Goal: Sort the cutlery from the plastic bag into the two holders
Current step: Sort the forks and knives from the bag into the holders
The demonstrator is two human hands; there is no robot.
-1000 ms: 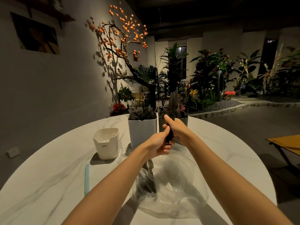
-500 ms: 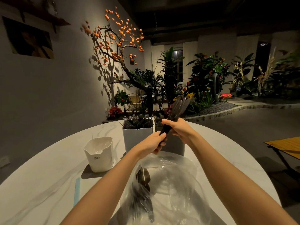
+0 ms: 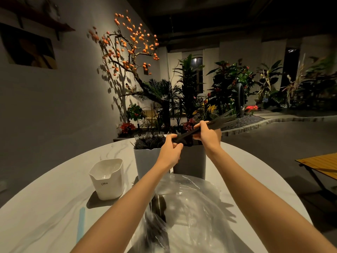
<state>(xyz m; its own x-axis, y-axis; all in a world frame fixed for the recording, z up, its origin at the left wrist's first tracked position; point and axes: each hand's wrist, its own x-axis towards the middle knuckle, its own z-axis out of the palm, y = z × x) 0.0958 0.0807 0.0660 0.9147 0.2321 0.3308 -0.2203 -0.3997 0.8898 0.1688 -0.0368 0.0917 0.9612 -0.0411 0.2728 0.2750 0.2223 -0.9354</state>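
Both hands hold a bundle of black cutlery (image 3: 217,123) above the two holders. My left hand (image 3: 171,148) pinches the handle ends; my right hand (image 3: 207,134) grips the bundle further up, and its tips fan out to the upper right. The left holder (image 3: 145,161) is pale and packed with black forks. The right holder (image 3: 191,161) is darker; my hands hide its contents. A clear plastic bag (image 3: 191,212) lies crumpled on the table near me, with more black cutlery (image 3: 156,216) inside at its left.
A white square cup (image 3: 107,179) stands left of the holders on the round marble table (image 3: 45,207). A pale blue strip (image 3: 81,225) lies near the table's left edge. Plants stand behind the table; a wooden bench (image 3: 321,163) is at the right.
The bundle has tilted from upright toward the right, tips now pointing upper right. My right hand slid up along it and my hands moved apart.
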